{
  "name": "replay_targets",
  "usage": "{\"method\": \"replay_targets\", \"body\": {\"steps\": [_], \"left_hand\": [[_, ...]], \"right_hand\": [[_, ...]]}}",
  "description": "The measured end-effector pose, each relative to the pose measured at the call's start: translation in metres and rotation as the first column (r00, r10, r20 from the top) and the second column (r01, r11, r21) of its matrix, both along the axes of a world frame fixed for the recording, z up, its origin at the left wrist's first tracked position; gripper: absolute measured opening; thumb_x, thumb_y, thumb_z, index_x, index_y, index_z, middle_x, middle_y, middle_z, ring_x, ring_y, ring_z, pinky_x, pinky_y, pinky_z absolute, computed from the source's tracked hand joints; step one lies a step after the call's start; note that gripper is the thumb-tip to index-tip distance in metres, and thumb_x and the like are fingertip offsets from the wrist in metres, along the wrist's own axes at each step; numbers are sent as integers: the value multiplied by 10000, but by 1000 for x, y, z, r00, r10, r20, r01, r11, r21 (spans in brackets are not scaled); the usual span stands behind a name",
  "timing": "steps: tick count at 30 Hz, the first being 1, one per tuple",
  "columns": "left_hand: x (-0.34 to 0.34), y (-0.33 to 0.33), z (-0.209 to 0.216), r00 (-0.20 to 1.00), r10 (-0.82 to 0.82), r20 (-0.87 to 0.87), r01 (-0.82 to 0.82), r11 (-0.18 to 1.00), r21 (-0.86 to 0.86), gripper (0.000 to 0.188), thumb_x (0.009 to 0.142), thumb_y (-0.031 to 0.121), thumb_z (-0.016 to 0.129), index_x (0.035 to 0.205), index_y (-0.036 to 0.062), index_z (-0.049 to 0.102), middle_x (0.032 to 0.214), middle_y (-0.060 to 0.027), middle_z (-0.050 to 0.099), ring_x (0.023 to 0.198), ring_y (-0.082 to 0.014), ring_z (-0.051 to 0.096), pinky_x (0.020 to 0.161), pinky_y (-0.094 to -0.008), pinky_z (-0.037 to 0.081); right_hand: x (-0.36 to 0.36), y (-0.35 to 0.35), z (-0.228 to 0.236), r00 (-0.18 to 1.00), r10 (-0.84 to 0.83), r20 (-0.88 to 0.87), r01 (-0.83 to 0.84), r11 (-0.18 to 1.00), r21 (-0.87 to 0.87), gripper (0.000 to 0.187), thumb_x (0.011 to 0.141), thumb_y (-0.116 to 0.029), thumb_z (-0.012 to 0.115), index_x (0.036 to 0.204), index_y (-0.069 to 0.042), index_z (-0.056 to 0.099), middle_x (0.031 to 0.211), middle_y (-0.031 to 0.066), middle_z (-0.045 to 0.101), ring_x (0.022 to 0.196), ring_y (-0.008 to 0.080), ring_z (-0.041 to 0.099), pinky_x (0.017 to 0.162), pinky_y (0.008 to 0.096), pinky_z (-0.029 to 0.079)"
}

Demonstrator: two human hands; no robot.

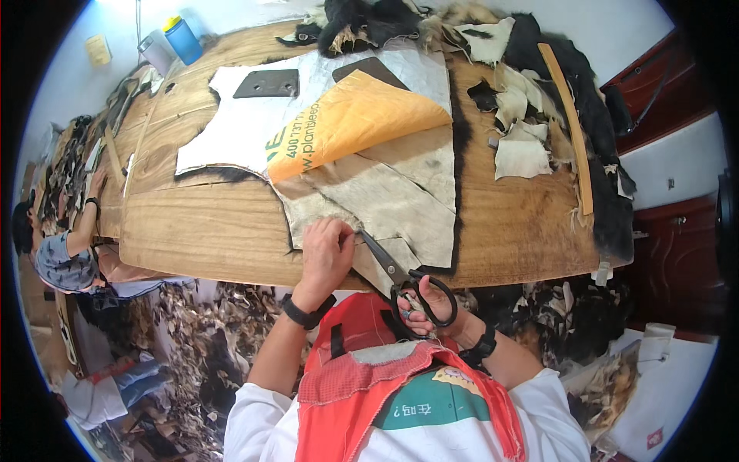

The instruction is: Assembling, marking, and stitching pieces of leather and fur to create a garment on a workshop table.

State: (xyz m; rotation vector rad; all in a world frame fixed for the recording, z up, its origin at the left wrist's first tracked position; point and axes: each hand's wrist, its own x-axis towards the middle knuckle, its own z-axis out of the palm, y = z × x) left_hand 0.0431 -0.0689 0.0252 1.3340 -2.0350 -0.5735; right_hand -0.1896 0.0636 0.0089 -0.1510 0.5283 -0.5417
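Observation:
A pale hide (369, 192) with dark fur along its edges lies on the wooden table. My left hand (326, 250) is closed at its near edge, the fingers pinching the hide; the exact bit between the fingertips is hidden. My right hand (419, 306) holds black-handled scissors (390, 266) by the loops. Their blades point up and left, with the tip close to my left fingertips. Beneath the blades, a loose pale flap (396, 258) hangs toward the table's front edge. A folded orange printed sheet (369, 115) covers part of the hide.
Two dark flat plates, one a rectangular plate (266, 83), weigh down a white pattern sheet (223, 115). Hide scraps (523, 150) and a wooden strip (566, 127) lie at right. A blue bottle (182, 40) stands far left. Another person (65, 246) works at left. Fur scraps (208, 339) cover the floor.

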Motion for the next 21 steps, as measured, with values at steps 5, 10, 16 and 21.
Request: {"method": "replay_targets", "body": {"steps": [5,10,16,21], "left_hand": [[28,5,11,947,293,-130,-296,955,1,274,813,35,693,1082,43,642,1109,-167,644,1073,-360,585,908,-443,435],[37,43,29,966,73,246,-15,973,-230,741,804,92,737,1482,89,437,1576,-185,348,1453,-397,332,1147,-530,311],[-8,63,34,833,-400,383,363,917,166,841,838,410,706,1556,150,354,1638,-130,269,1523,-363,203,1197,-599,163],[-13,58,20,794,-396,462,369,917,151,806,898,554,569,1564,160,342,1641,-85,275,1524,-334,211,1191,-610,149]], "right_hand": [[-32,12,36,968,-140,-210,91,970,-226,688,882,-767,483,987,-92,565,632,-53,478,468,49,463,432,195,387],[-95,-30,81,103,-475,-874,-55,874,-482,387,980,-413,615,1033,-30,591,690,40,567,600,146,592,533,313,480],[-134,-53,61,-525,-663,-534,-577,738,-350,323,934,-281,671,1090,-4,612,955,186,658,885,383,651,739,472,501],[-141,-52,47,-566,-707,-425,-670,694,-262,313,917,-258,679,1118,-25,621,1004,168,632,881,388,636,745,476,502]]}}
